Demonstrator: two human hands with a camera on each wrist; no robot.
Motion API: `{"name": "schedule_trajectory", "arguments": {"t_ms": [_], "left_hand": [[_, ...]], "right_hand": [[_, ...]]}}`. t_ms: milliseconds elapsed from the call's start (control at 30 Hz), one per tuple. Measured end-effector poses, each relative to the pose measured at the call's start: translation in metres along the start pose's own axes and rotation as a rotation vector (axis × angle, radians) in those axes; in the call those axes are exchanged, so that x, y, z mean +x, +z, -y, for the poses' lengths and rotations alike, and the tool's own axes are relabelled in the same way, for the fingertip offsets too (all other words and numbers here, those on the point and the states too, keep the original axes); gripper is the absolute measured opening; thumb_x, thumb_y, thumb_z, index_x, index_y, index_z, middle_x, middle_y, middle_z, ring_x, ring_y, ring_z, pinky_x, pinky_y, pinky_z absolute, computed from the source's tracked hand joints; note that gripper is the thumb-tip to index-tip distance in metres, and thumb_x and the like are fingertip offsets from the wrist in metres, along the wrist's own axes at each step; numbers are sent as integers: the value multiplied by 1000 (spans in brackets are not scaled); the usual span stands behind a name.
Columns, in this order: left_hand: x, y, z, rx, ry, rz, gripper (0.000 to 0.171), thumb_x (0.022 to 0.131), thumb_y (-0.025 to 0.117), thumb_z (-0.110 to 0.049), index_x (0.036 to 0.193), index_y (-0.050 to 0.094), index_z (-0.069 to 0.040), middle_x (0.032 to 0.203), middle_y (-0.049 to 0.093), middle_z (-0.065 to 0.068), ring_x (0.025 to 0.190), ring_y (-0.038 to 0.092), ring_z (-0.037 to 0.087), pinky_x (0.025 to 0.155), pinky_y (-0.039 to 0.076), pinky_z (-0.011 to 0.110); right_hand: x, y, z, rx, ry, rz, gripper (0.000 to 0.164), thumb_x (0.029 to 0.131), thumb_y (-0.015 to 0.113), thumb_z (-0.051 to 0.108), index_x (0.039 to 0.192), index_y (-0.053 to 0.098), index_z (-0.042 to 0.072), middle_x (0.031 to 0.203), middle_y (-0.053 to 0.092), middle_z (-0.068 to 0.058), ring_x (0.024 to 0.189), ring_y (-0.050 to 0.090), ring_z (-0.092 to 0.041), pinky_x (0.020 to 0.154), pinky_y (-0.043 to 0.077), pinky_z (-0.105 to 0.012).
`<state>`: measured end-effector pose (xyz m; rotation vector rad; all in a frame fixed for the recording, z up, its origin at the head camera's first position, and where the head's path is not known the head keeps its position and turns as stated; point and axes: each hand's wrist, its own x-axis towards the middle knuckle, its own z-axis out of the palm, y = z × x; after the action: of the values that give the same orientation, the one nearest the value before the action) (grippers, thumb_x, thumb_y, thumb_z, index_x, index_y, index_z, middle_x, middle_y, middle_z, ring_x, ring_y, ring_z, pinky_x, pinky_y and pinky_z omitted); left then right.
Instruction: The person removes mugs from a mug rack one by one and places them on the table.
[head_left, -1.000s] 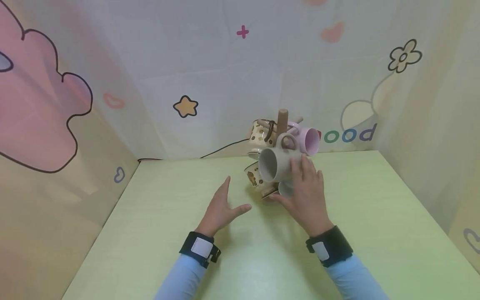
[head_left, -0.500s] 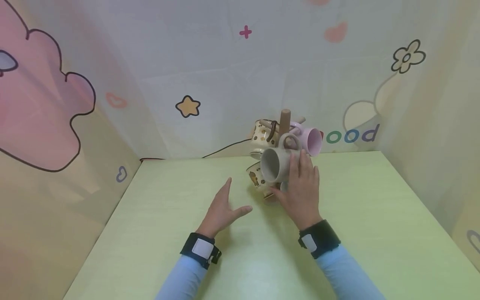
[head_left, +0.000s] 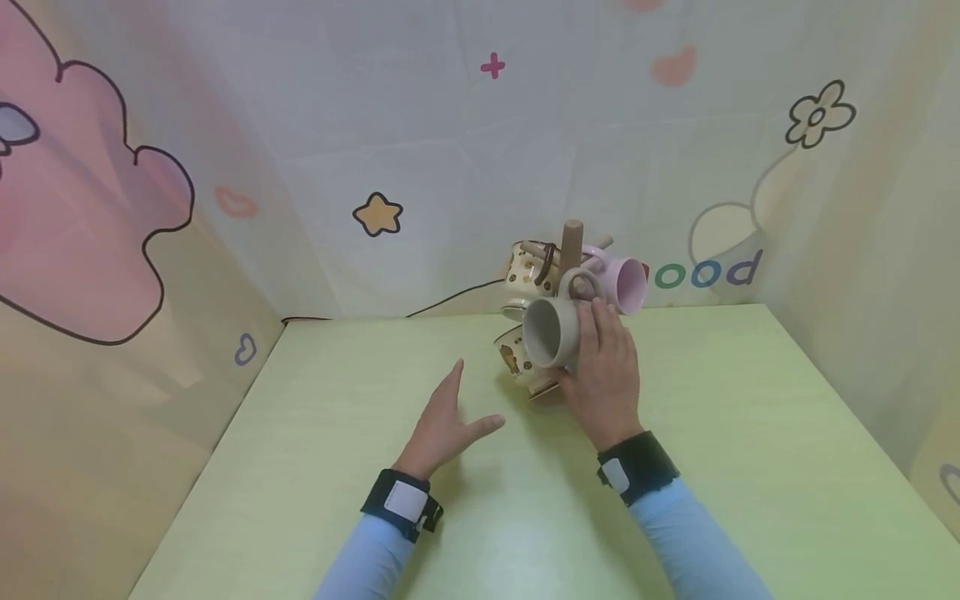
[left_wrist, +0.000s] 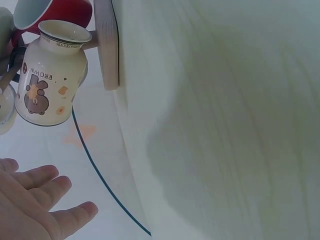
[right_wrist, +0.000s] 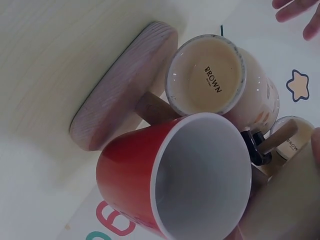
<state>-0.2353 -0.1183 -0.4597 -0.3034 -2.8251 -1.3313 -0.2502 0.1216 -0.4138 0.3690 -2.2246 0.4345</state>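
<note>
My right hand (head_left: 603, 387) holds the body of a pale grey mug (head_left: 546, 333), fingers on its right side and thumb low beneath. The mug's handle loops up in front of the wooden mug tree (head_left: 572, 242), its mouth facing left. Beside it hang a cream bear-print mug (head_left: 513, 354) at lower left, another bear-print mug (head_left: 527, 275) higher up, and a lilac mug (head_left: 628, 285) at right. A red mug (right_wrist: 127, 170) fills the right wrist view. My left hand (head_left: 442, 425) holds nothing, fingers extended and thumb apart, left of the tree.
The rack's flat wooden base (right_wrist: 125, 90) rests on the pale green table (head_left: 337, 400). Close behind the rack rises a printed cloth backdrop (head_left: 450, 150), with cloth sides at left and right.
My right hand has moved slightly left and in against the grey mug, with the thumb drawn under it. My left hand stays nearly still. The head view has shifted a little.
</note>
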Motion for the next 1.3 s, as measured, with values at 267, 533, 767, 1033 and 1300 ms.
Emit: {"name": "schedule_trajectory", "arguments": {"t_ms": [267, 533, 767, 1033, 1300], "left_hand": [[-1, 1, 3, -4, -3, 5, 109, 81, 76, -56, 160, 13, -17, 163, 21, 10, 148, 21, 32, 114, 24, 55], [-2, 1, 0, -20, 11, -1, 108, 81, 76, -57, 160, 15, -15, 163, 21, 10, 148, 21, 32, 114, 24, 56], [-2, 4, 2, -23, 15, 3, 109, 80, 76, -58, 160, 15, -15, 163, 21, 10, 148, 21, 32, 115, 23, 54], [0, 5, 0, 14, 57, 16, 99, 87, 72, -50, 159, 16, -12, 162, 21, 12, 148, 22, 30, 116, 23, 51], [-1, -3, 0, 8, 151, -3, 83, 95, 66, -30, 159, 17, -10, 162, 23, 13, 148, 21, 31, 116, 22, 51]], "right_hand": [[0, -5, 0, 13, -27, 7, 113, 60, 98, 20, 147, 27, -2, 146, 37, -25, 135, 38, -41, 111, 33, -51], [-1, -11, 2, 41, -17, -8, 111, 61, 97, 22, 146, 29, -2, 146, 39, -25, 134, 40, -40, 110, 35, -51], [-4, -21, 8, 63, -9, -9, 111, 61, 97, 22, 146, 29, -1, 146, 39, -24, 134, 40, -39, 108, 37, -52], [-8, -37, 14, 99, -16, -55, 112, 59, 98, 21, 146, 31, -1, 146, 40, -24, 132, 42, -39, 106, 39, -54], [-17, -53, 19, 160, 4, -53, 117, 55, 100, 27, 147, 33, -1, 144, 43, -24, 128, 46, -39, 101, 44, -55]]}}
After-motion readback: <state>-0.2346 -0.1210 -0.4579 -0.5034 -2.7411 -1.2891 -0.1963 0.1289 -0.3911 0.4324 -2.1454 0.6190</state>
